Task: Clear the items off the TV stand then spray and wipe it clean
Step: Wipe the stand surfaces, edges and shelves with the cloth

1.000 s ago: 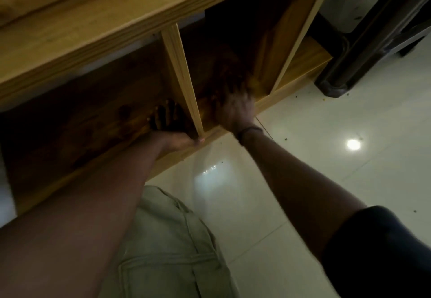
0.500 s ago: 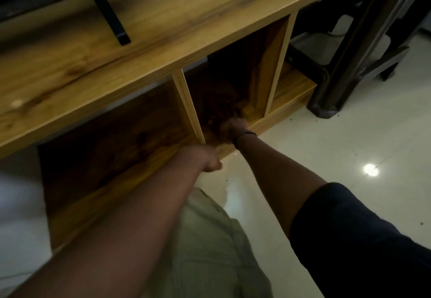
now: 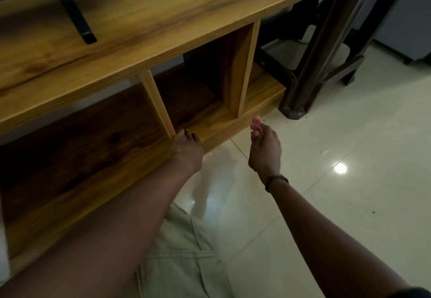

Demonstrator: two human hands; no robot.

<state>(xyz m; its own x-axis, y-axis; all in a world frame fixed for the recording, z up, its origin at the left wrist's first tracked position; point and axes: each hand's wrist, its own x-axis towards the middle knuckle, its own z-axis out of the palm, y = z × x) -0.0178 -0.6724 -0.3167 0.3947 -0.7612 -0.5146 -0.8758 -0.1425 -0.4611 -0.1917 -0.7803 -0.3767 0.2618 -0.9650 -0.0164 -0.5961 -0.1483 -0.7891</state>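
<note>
Pinching a small pink scrap (image 3: 256,121), my right grip (image 3: 264,150) hovers just off the TV stand (image 3: 210,5); my left grip (image 3: 186,149) rests on its shelf edge, curl unclear. Compartments look bare; spraying, wiping seem left.

wood-grain tv stand (image 3: 163,29), open compartments; small pink scrap (image 3: 256,121) held beside its base.
</note>
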